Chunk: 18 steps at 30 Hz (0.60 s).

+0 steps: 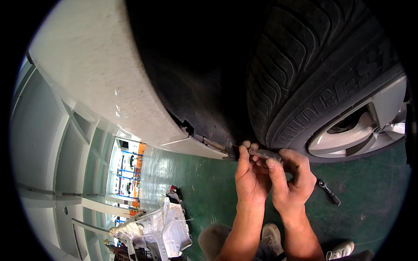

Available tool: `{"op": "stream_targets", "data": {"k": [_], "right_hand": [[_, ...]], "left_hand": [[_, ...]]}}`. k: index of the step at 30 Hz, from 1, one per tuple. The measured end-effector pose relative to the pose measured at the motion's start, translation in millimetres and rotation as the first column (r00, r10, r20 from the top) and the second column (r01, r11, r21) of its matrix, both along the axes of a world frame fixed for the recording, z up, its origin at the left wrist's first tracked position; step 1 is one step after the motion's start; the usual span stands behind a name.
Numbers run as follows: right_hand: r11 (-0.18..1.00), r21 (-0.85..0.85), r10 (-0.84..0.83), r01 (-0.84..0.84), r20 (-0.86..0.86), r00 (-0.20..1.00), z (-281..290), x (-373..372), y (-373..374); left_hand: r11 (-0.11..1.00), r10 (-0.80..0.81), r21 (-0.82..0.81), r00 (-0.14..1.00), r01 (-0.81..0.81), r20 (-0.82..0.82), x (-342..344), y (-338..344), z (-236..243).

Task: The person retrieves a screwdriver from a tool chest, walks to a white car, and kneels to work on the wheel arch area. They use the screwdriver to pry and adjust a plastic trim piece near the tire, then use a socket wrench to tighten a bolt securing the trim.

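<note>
Fingers of the left hand (253,182) and right hand (294,180) are pinched narrowly on a slim, clear-looking piece (266,153), which could be dropped were either pinch loosened. Beside the fingertips, a white body panel (204,150) and tyre (278,87) are seen; right of the fingers, a ratchet (329,192) on green floor (361,191); far left, shelving (128,167).

Glints on white panel (100,65); wheel arch (187,87) near black, detail perhaps lost; lines bowed toward rim.
</note>
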State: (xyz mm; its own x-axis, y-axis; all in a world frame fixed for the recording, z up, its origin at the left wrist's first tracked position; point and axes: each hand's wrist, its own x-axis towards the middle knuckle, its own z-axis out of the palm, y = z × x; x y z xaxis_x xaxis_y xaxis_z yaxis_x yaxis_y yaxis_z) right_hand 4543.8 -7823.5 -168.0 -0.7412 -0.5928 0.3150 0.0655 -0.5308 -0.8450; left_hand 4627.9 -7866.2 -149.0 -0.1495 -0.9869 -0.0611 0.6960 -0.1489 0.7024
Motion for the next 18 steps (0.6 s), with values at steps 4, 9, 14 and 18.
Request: {"op": "stream_targets", "data": {"k": [4,9,14,18], "right_hand": [[1.000,-0.023,-0.007,0.006,-0.047,0.999,16,-4,4],[0.991,-0.107,-0.092,0.086,-0.054,0.994,-2,26,12],[0.984,-0.170,-0.067,0.056,-0.062,0.996,-12,28,13],[0.998,-0.064,0.017,-0.018,-0.003,1.000,-1,14,14]], "left_hand": [[0.988,0.103,0.112,0.995,-0.103,0.003,-2,5,8],[0.995,-0.014,0.095,0.988,0.029,-0.151,2,7,8],[0.999,-0.013,0.051,0.998,0.015,-0.053,3,9,10],[0.984,0.138,0.100,0.987,-0.146,0.082,-4,9,16]]}}
